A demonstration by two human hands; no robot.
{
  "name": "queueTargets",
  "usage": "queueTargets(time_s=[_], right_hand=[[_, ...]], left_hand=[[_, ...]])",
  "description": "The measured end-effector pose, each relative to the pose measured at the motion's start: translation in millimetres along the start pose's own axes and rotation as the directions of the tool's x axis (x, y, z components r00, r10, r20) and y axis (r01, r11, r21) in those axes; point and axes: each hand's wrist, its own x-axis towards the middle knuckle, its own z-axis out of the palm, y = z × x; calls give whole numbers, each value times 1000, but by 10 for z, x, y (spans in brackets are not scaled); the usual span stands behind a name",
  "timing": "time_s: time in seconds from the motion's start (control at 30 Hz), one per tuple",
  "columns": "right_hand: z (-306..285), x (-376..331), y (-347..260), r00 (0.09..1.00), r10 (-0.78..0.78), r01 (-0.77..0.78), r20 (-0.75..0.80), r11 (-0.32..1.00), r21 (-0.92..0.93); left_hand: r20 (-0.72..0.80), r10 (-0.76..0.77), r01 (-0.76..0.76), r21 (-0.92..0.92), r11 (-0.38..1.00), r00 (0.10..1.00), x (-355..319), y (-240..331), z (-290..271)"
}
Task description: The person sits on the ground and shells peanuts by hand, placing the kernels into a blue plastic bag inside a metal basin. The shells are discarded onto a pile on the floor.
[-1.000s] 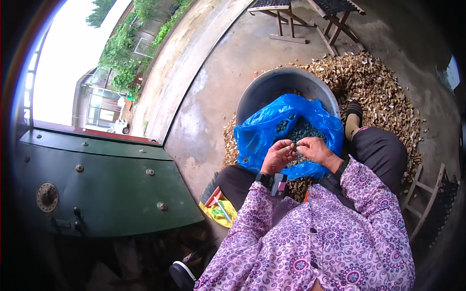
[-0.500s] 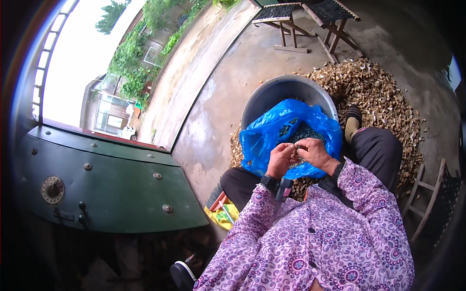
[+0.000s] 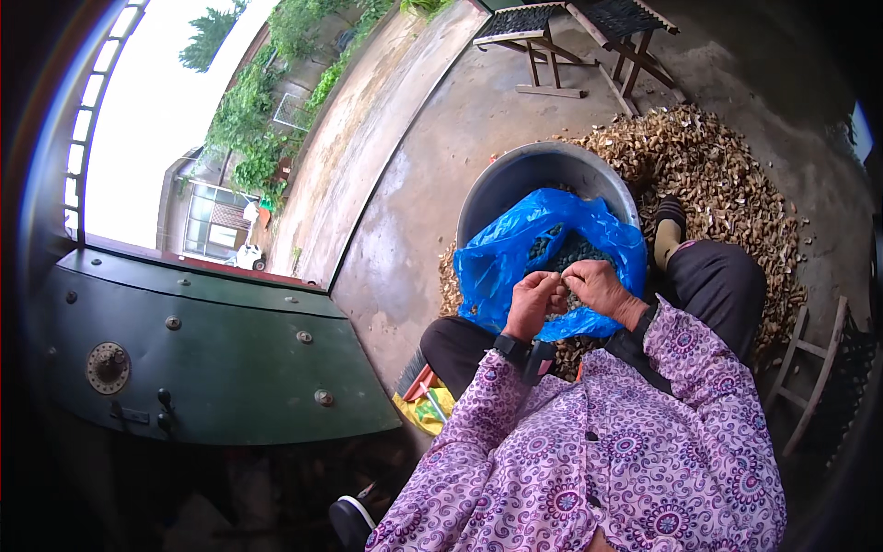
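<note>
Over a blue plastic bag, my left hand and my right hand meet with thumbs and fingertips pinched together. Whatever lies between the fingertips is too small to make out. The bag sits opened out in a round grey basin, spilling over its near rim. Small rounded pieces, tinted bluish by the plastic, lie inside the bag; their kind is unclear.
Brown shells, perhaps peanut shells, are heaped beside the basin. Two folding stools stand at the far side, another at right. A green metal door is at left. A broom and a yellow bag lie near my left knee.
Both hands stay pinched together above the bag, with only slight finger movement. The view has shifted a little.
</note>
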Motion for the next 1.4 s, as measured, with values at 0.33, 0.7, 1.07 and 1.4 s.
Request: queueTargets(time_s=[0.33, 0.7, 1.07, 1.4], right_hand=[[-33, 25, 40, 984, 149, -162, 97, 977, 141], [-61, -3, -88, 989, 91, -97, 113, 994, 49], [-143, 29, -111, 969, 2, -8, 249, 1000, 24], [-70, 1, -75, 987, -49, 57, 153, 997, -45]], left_hand=[[-6, 61, -61, -58, 996, 998, -7, 43, 10], [-5, 23, -23, 109, 994, 1000, -80, 137, 40], [74, 97, -113, 255, 960, 993, -114, 164, 33], [37, 110, -116, 336, 935, 993, -109, 196, 127]])
